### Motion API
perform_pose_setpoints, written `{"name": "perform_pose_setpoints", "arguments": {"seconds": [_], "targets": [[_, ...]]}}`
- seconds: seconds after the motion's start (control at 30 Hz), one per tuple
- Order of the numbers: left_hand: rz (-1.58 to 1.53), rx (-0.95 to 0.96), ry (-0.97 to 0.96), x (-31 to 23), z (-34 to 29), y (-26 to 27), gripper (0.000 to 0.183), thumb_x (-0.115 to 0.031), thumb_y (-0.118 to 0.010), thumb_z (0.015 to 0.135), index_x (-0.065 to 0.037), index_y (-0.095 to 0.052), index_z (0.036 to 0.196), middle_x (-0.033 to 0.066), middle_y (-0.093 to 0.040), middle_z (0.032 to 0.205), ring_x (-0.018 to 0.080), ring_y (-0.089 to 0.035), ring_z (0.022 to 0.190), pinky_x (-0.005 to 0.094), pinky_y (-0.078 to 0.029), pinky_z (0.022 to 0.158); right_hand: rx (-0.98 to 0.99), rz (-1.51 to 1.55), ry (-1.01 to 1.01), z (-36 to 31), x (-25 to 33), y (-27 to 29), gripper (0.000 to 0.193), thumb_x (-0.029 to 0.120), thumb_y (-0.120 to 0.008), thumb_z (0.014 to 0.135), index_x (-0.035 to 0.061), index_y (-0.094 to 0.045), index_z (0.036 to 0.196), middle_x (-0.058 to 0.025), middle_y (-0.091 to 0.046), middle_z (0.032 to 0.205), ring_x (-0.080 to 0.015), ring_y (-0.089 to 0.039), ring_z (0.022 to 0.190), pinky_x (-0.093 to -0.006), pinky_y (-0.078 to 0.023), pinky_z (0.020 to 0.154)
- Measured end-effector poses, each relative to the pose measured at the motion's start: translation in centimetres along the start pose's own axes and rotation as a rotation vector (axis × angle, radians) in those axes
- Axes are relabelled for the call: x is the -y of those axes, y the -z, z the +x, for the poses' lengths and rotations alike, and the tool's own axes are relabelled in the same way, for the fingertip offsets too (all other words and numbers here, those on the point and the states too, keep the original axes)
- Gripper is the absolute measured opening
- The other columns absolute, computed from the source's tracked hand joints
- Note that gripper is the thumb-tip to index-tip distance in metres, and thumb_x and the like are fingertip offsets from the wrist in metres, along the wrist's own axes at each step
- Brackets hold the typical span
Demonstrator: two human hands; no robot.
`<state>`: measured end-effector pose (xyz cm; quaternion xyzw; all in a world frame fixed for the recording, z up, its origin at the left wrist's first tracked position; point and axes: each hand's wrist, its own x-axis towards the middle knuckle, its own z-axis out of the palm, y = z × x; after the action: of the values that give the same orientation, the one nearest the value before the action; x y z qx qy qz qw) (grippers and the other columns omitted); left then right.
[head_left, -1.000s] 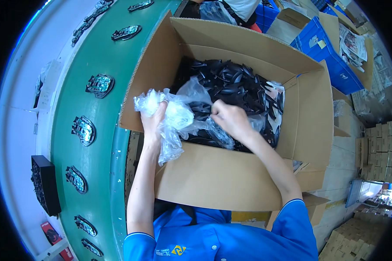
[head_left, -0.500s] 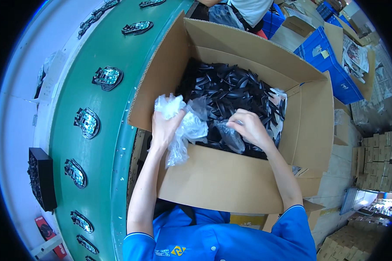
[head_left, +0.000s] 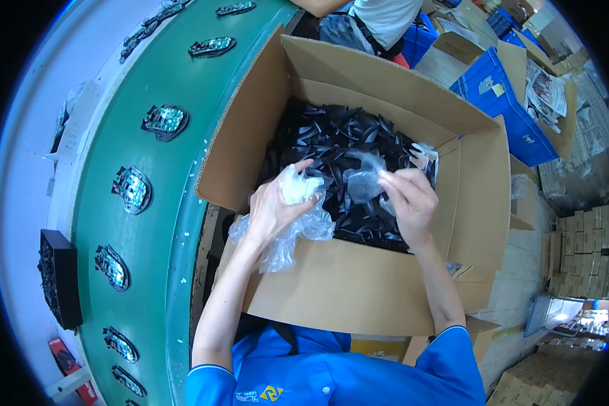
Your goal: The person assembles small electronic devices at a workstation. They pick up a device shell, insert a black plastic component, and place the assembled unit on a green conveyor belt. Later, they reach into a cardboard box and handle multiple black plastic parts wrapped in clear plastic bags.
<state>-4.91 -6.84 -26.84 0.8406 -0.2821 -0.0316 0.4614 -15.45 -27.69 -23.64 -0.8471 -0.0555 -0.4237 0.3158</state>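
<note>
Plastic bags [head_left: 287, 227], clear and crumpled, look feather-light, limp and slippery from the head view; your left hand [head_left: 272, 210] has its fingers clamped on a bunch at the near wall of the cardboard box [head_left: 358, 284]. Your right hand [head_left: 409, 199] pinches another film piece [head_left: 364, 181] over the black parts [head_left: 338, 145], so gather folds, not edges.

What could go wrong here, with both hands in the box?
1. The clear crumpled plastic bag in the left hand hangs over the brown cardboard box's wall; it might slip outside.
2. The right hand pinches another clear plastic film above the loose black plastic parts; parts could snag and spill.
</note>
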Motion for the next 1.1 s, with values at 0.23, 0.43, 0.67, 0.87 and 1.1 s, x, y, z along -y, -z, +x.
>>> {"name": "perform_pose_setpoints", "arguments": {"seconds": [0.23,0.43,0.67,0.87,1.1], "targets": [[-0.099,0.101,0.026,0.0,-0.1,0.4,0.062,-0.034,-0.072,0.067,-0.023,-0.052,0.125,0.0094,-0.067,0.09,0.0271,-0.065,0.084,0.0369,-0.05,0.077,0.165,0.064,-0.017,0.7,-0.1,0.1,0.016,0.0,-0.071,0.073,0.0017,-0.07,0.088,-0.0055,-0.059,0.075,-0.0132,-0.055,0.061,-0.0246,-0.043,0.053],[-0.191,0.174,0.007,-0.2,-0.6,-0.2,0.072,-0.034,-0.074,0.064,-0.02,-0.048,0.129,0.0112,-0.067,0.094,0.0274,-0.064,0.09,0.0381,-0.048,0.083,0.132,0.245,-0.163,2.1,-0.4,1.3,0.01,0.009,-0.069,0.08,0.0004,-0.068,0.084,-0.0002,-0.058,0.074,-0.0071,-0.049,0.062,-0.021,-0.038,0.055],[-0.326,0.152,0.035,-1.1,-0.7,-0.2,0.077,-0.031,-0.076,0.062,-0.016,-0.045,0.132,0.0123,-0.066,0.098,0.0242,-0.063,0.093,0.035,-0.047,0.086,0.212,1.348,-0.589,1.6,-4.6,4.0,0.018,0.023,-0.058,0.091,0.0042,-0.058,0.091,0.0034,-0.051,0.079,-0.004,-0.047,0.066,-0.0196,-0.04,0.056],[-0.386,0.24,0.017,-3.3,-0.5,-0.2,0.076,-0.027,-0.076,0.064,-0.012,-0.046,0.131,0.0106,-0.063,0.098,0.0179,-0.059,0.091,0.0309,-0.045,0.087,0.108,1.597,-0.652,1.7,-4.4,1.9,0.027,0.03,-0.049,0.095,0.0104,-0.05,0.077,0.0005,-0.046,0.071,-0.0081,-0.045,0.06,-0.0211,-0.038,0.049],[-0.876,0.245,0.114,-2.3,-0.7,0.0,0.065,-0.023,-0.073,0.071,-0.007,-0.049,0.129,0.0048,-0.059,0.105,0.0129,-0.053,0.097,0.0272,-0.041,0.088,0.168,0.671,-0.69,2.2,-1.9,1.3,0.042,0.028,-0.05,0.093,0.0086,-0.041,0.057,0.0037,-0.04,0.054,-0.005,-0.035,0.047,-0.0227,-0.029,0.044]]}}
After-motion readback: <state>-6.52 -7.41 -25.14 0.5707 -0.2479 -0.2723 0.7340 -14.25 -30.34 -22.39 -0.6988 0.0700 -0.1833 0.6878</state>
